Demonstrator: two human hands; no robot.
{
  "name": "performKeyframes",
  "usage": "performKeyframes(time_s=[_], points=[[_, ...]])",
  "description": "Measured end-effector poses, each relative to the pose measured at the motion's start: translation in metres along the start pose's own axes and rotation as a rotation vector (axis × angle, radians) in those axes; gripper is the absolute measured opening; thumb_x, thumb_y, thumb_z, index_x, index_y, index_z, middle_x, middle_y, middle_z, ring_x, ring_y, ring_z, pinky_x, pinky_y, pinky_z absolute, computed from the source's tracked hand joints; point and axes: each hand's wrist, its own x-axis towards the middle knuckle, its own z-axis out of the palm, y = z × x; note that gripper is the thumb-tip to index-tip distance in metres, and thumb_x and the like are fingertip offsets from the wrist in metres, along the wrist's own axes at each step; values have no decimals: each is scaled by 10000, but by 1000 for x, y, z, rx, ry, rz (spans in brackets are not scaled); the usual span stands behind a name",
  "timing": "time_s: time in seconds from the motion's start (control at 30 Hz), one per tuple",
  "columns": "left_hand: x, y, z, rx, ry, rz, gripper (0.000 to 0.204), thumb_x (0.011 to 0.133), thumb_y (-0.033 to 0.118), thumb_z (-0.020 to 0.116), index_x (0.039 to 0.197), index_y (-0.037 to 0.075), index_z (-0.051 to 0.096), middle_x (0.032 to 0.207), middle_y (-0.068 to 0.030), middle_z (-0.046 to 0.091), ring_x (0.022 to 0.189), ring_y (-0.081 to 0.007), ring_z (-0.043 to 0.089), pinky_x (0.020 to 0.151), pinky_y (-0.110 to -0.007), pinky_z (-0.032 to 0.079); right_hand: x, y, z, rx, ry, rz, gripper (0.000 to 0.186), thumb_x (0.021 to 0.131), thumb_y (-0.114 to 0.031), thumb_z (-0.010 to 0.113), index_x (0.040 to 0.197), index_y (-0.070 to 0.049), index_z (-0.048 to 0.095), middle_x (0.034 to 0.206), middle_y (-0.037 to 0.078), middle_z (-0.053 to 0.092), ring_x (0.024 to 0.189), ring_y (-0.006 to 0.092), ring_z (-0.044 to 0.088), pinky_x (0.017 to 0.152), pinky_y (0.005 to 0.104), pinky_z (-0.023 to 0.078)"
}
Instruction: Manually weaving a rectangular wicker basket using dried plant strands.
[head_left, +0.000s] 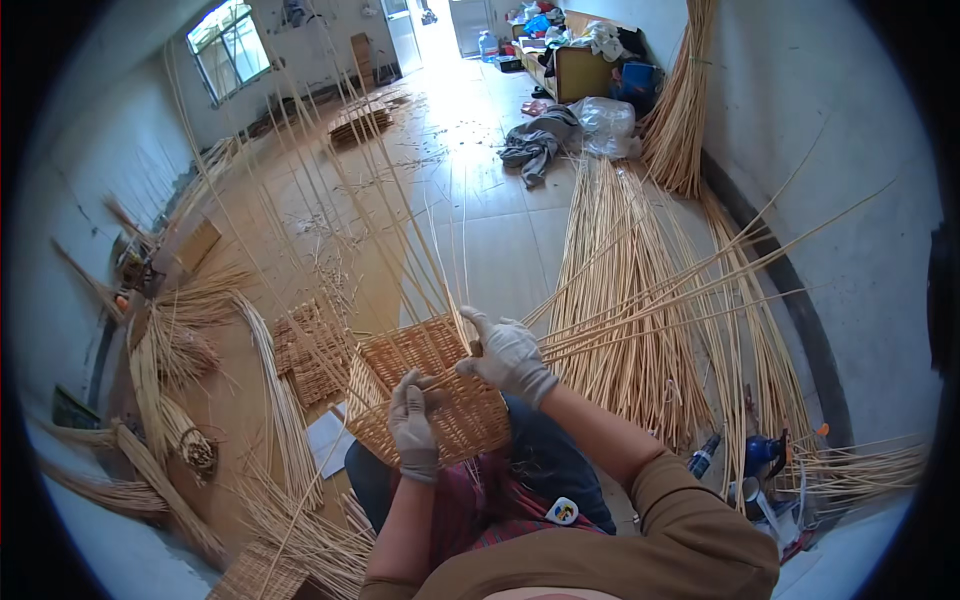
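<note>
A half-woven wicker basket [478, 421] rests on my lap, its long upright canes [385, 165] rising from the far side. My left hand [412, 425], in a pale grey glove, is closed at the near wall, fingers bent over a thin cane along the edge. My right hand [508, 352], gloved the same way, grips the basket's right corner, its thumb and forefinger around the weave and the canes there. Several long canes [700, 290] fan out to the right from beside that hand. Parts of the fingertips are hidden by the weave.
A big spread of loose canes [640, 300] covers the floor at right. Woven panels [305, 350] and cane bundles [190, 440] lie at left. Tall canes [683, 110] lean on the right wall. A blue container [765, 455] stands near right; grey cloth [540, 143] lies farther off.
</note>
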Motion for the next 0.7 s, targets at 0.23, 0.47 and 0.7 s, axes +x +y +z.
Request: performKeyframes(time_s=[0.23,0.47,0.7], points=[[61,48,87,531,-222,499,274,1061,78,629,1318,-13,650,1034,-94,712,935,-185,726,874,-300,590,-10,9,36,4,451,-99,334,852,-379,809,1026,-126,678,796,98,718,811,342,700,862,475,494],[23,33,106,643,-388,658,417,947,-29,694,1358,42,676,1301,-147,662,1203,-253,673,974,-354,576,16,19,55,-360,351,42,169,875,-315,680,814,-159,664,743,123,671,671,355,651,622,484,493],[-60,18,-77,738,322,367,120,1024,17,678,1142,31,689,1058,-61,690,1015,-148,661,910,-295,535,-17,-9,42,197,708,-371,350,918,-96,722,1268,-86,708,1007,109,739,974,328,704,881,459,555]])
